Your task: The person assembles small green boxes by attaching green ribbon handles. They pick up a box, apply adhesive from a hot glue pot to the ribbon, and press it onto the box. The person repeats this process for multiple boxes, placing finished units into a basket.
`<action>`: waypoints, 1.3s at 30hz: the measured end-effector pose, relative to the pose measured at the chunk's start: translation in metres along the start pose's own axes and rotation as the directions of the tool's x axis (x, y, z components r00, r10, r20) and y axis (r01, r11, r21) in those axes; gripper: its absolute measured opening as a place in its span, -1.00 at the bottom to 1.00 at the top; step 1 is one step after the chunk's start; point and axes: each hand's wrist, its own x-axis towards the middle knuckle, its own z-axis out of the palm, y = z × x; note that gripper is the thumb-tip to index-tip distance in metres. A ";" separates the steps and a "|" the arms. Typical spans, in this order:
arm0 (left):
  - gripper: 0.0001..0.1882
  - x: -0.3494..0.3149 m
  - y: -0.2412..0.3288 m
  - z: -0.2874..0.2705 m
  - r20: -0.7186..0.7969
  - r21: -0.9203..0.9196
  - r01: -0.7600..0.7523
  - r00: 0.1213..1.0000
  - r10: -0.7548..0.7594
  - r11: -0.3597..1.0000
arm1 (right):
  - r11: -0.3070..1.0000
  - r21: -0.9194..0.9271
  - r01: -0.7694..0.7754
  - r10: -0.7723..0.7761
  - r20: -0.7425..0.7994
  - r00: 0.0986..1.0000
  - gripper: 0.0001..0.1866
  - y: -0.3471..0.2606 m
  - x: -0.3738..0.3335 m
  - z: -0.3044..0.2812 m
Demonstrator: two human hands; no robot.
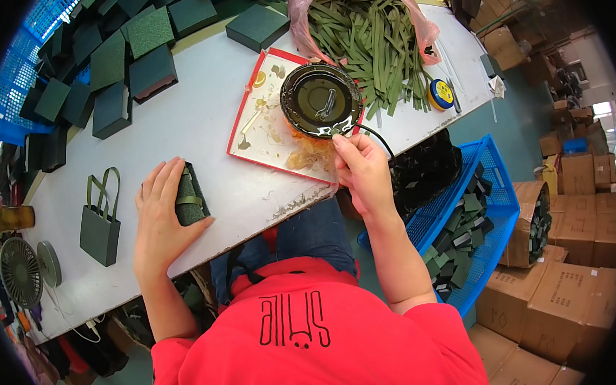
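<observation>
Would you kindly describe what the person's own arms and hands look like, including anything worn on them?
Both forearms are bare from the elbow down. The left hand and the right hand have no gloves on, and no rings, watch or wristbands show. The arms come out of the short sleeves of a red T-shirt with a black printed design on it. Fingernails look short and unpainted.
</observation>
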 end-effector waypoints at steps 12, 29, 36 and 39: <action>0.00 -0.002 0.006 0.003 -0.090 -0.261 -0.071 0.995 0.049 0.963 | 0.996 -0.086 0.030 -0.018 0.144 0.989 -0.84 -0.007 -0.042 0.019; 0.10 0.012 0.025 -0.007 -0.059 -0.449 -0.431 0.889 0.455 0.783 | 0.882 -0.405 -0.240 0.429 0.480 0.766 -0.76 0.013 -0.067 0.065; 0.06 0.012 0.026 -0.007 -0.065 -0.447 -0.446 0.881 0.469 0.775 | 0.881 -0.413 -0.228 0.422 0.474 0.773 -0.76 0.018 -0.067 0.066; 0.02 0.013 0.028 -0.008 -0.063 -0.438 -0.465 0.869 0.490 0.769 | 0.872 -0.442 -0.210 0.426 0.473 0.771 -0.75 0.022 -0.066 0.065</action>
